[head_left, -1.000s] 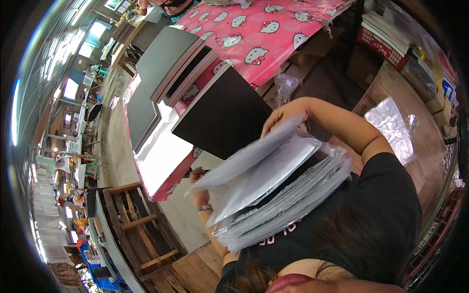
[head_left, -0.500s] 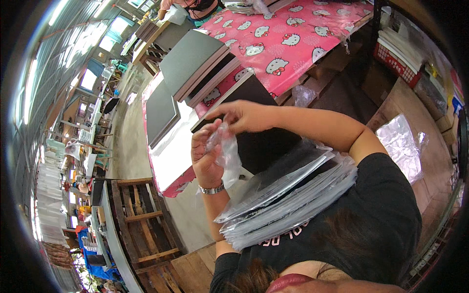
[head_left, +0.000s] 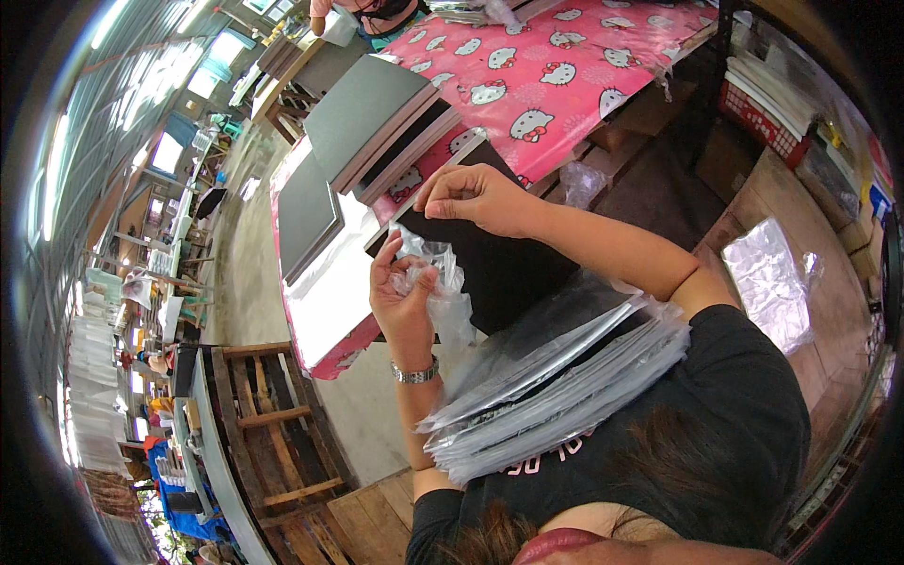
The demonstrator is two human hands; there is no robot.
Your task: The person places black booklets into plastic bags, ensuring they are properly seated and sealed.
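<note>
My left hand (head_left: pixel 403 299), a metal watch on its wrist, grips a crumpled piece of clear plastic film (head_left: pixel 448 299) that hangs down beside the palm. Above and to the right, my right hand (head_left: pixel 478 200) is closed in a pinch; whatever its fingertips hold, if anything, is too small to make out. Both hands are over a large black board (head_left: pixel 513 278) that leans at the table's edge. Between my forearms, against my body, lies a thick stack of clear plastic sleeves (head_left: pixel 565 395).
Grey-covered boards (head_left: pixel 363 118) are stacked on the table, whose pink patterned cover (head_left: pixel 574 108) reaches far right. A flat grey board (head_left: pixel 309 221) lies at left. Wooden pallet (head_left: pixel 273 414) at lower left; clear plastic (head_left: pixel 767 282) and a red basket (head_left: pixel 763 122) at right. Another person (head_left: pixel 381 14) stands beyond.
My right hand has drawn away from my left, up and to the right, with its fingers pinched. The left hand keeps the plastic film, which is now more visible.
</note>
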